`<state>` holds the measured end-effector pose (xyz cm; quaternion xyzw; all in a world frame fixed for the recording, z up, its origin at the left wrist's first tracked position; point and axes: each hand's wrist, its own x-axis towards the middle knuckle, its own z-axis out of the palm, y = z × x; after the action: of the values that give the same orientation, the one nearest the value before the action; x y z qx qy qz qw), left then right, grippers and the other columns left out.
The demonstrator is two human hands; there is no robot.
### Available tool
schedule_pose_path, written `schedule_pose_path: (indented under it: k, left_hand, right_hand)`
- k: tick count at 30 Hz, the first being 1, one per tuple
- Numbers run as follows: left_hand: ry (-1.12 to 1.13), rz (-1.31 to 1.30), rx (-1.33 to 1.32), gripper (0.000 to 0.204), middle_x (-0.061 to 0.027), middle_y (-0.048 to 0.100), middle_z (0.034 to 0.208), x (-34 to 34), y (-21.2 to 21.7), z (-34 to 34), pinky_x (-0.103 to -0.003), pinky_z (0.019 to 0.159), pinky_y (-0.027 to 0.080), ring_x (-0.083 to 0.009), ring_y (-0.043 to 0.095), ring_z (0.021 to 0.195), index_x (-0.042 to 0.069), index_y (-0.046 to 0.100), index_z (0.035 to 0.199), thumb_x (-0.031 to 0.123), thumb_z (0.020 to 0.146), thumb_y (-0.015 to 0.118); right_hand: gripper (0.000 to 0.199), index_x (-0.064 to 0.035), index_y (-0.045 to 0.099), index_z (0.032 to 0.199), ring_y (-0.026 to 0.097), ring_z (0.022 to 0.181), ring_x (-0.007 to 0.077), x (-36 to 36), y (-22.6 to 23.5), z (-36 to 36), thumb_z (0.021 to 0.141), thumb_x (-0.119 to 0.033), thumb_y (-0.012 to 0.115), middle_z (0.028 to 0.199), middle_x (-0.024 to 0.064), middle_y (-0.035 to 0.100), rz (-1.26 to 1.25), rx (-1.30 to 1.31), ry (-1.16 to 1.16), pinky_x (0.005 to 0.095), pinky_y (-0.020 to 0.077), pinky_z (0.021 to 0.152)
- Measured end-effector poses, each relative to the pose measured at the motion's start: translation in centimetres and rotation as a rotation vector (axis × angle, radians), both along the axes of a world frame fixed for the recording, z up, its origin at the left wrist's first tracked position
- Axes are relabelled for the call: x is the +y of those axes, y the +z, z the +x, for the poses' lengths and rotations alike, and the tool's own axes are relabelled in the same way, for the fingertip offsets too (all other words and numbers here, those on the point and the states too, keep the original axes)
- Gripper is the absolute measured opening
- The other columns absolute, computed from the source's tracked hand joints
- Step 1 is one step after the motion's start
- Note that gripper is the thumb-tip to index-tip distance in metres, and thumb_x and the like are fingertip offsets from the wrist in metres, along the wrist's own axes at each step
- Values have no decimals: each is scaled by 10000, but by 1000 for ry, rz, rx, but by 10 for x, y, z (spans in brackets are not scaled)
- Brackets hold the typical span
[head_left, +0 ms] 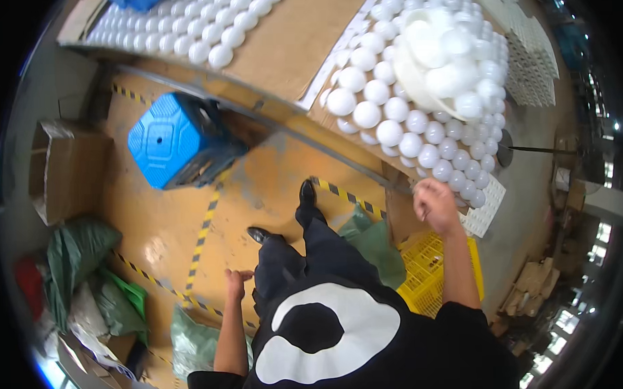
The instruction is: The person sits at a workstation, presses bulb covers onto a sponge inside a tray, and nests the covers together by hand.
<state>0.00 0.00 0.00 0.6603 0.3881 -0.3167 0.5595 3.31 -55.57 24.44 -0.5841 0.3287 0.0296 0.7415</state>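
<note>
My left hand [238,283] hangs low beside my left leg, over the floor, with its fingers stretched out and nothing in them. My right hand [435,202] is at the near corner of the workbench, close to the lowest row of round white globes [429,155]. Its fingers are curled in, and whatever they may hold is hidden. The globes look like bulb covers and stand in dense rows. On top of them rests a pale round tray or bag [410,74] heaped with more white globes.
More globes [199,52] fill the bench's far left, beside brown cardboard [279,58]. A blue stool [162,139] stands below the bench edge. A yellow crate [424,273] and green bag [375,250] lie by my right leg. Cardboard boxes [74,168] and sacks [80,250] line the left.
</note>
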Motion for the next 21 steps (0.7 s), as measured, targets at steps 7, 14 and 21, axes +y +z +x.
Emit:
schedule_pose_path:
  k: [7, 14, 21]
  left_hand:
    - [-252, -97, 133, 85, -188, 693, 780, -19, -108, -10, -357, 766, 558, -265, 686, 802, -25, 375, 855, 58, 869, 364]
    - [-502, -72, 60, 166, -150, 701, 806, -73, -254, -57, -356, 749, 504, -291, 647, 787, -34, 610, 778, -3, 789, 448]
    - [-634, -227, 157, 303, -209, 650, 1004, -101, -281, -9, -458, 922, 436, -428, 578, 987, 10, 618, 957, -28, 687, 488]
  right_hand:
    - [196, 3, 594, 1055, 542, 559, 100, 117, -220, -5, 980, -159, 512, 681, 33, 572, 33, 561, 418, 244, 423, 475]
    - [185, -2, 609, 856, 599, 640, 122, 120, -632, 44, 929, -152, 528, 695, 100, 624, -426, 613, 707, 318, 482, 579]
    - [398, -12, 578, 1198, 625, 915, 331, 93, -883, 164, 818, -130, 604, 962, 192, 656, -1093, 443, 244, 402, 486, 832]
